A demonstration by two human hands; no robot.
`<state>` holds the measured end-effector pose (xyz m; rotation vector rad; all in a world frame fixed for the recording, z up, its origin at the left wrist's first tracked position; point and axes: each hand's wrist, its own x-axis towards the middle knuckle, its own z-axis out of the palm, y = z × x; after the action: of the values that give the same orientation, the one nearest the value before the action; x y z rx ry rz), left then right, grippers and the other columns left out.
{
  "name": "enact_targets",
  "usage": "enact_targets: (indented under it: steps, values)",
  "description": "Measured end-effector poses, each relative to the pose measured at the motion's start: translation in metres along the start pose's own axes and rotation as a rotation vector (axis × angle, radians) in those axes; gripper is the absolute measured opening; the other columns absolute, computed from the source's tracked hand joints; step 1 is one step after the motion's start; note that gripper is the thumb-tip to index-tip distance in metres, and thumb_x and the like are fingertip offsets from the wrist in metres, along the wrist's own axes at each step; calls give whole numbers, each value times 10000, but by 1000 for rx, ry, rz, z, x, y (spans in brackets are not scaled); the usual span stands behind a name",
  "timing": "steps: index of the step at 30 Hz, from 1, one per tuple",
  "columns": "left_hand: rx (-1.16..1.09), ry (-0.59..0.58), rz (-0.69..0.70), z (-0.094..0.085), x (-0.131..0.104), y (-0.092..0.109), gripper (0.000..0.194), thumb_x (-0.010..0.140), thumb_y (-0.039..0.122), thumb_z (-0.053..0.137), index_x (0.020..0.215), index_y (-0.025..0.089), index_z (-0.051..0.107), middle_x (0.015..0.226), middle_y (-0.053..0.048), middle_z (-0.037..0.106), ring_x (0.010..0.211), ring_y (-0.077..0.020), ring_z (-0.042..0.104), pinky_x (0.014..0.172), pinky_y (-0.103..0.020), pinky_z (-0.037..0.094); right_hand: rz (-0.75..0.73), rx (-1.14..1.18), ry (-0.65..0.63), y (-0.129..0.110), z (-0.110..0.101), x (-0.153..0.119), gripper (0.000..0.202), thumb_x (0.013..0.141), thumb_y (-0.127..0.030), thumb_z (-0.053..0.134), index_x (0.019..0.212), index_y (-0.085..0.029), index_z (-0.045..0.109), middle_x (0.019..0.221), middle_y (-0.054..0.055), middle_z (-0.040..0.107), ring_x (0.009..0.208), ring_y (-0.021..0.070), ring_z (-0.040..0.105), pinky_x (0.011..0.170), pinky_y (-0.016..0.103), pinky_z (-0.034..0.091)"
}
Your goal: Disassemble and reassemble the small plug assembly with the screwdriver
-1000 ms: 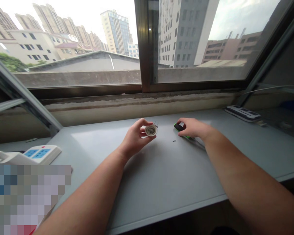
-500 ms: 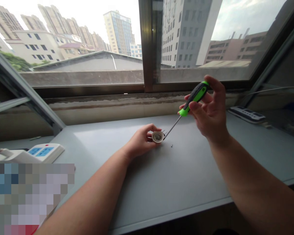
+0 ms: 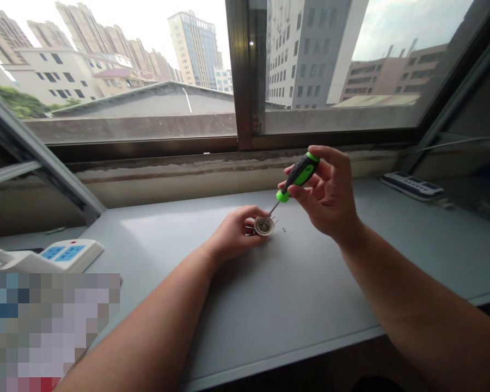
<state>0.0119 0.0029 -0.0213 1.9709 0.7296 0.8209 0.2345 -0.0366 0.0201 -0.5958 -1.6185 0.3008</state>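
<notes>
My left hand (image 3: 237,231) holds a small round white fitting (image 3: 264,226) with its open face turned up and thin metal pieces sticking out at its sides. My right hand (image 3: 329,193) grips a black and green screwdriver (image 3: 301,173) by the handle, one finger on its end cap. The screwdriver's shaft slants down to the left, and its tip is inside the fitting's face; what it touches there is too small to tell. Just right of the fitting, a tiny metal part (image 3: 284,229) lies on the grey table (image 3: 294,305).
A white power strip (image 3: 79,255) with blue sockets sits at the left, beside a blurred-out area. Another power strip (image 3: 411,186) lies at the back right. Metal frame bars (image 3: 61,169) slant up at the left, and a window runs behind the table.
My right hand has moved left and down with the screwdriver. Its tip has gone from beside the fitting's right edge into the fitting's face. My left hand still holds the fitting.
</notes>
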Motion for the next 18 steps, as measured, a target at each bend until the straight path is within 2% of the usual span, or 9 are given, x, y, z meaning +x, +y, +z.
enact_targets:
  steps: [6, 12, 18]
  values:
    - [42, -4, 14, 0, 0, 1, 306, 756, 229, 823, 1028, 190, 688, 1131, -96, 745, 932, -226, 754, 783, -311, 623, -22, 40, -27, -2, 2, 0, 509, 952, -454, 712, 1374, -432, 427, 1195, 33, 655, 1007, 198, 738, 860, 392, 701]
    - [51, -4, 35, 0, 1, 1, 304, 764, 230, 820, 1040, 193, 698, 1145, -100, 741, 947, -227, 753, 801, -321, 632, 9, 4, -34, -2, 2, -2, 538, 952, -444, 706, 1394, -431, 399, 1233, 47, 642, 1008, 206, 732, 818, 385, 711]
    - [49, -10, 18, 0, 0, 0, 352, 766, 218, 812, 1097, 187, 696, 1133, -103, 739, 952, -238, 755, 808, -330, 631, -53, 42, 1, -8, 0, 1, 536, 939, -368, 741, 1379, -456, 450, 1207, 35, 639, 1035, 207, 723, 811, 376, 708]
